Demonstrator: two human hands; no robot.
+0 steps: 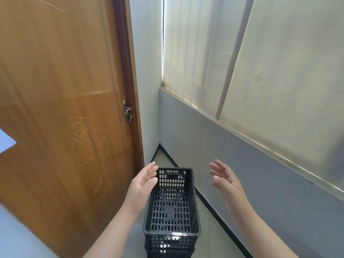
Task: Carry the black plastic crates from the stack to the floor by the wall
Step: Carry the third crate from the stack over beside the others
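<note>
Head view, sweeping from the left: a brown wooden door (55, 108) fills that side, with a curly carved ornament on its lower panel and a bunch of keys (127, 111) hanging from the lock at its edge. Next comes the left hand (143, 181), palm turned inward, fingers straight and relaxed, holding nothing and hovering at the far left corner of the top crate (171, 202); whether it touches the rim I cannot tell. That black slotted crate sits low in the middle of the picture on at least one more crate (171, 244) beneath it, the stack standing on the pale floor (210, 235) in the corner, near the black skirting strip. Across the gap, the right hand (225, 179) mirrors the left, fingers spread and empty, clear of the crate and up above its right side. Beyond it runs the grey wall (260, 192), with a frosted window panel (279, 71) above. My read: this is the pick-up step, both hands framing the top crate with no grip yet. The next move calls for bringing both hands down onto the long rims or end handles, closing evenly, then lifting straight up so the lower crate does not drag along. As for writing, I can see no brand, label or lettering on the crates, the door or the wall.
</note>
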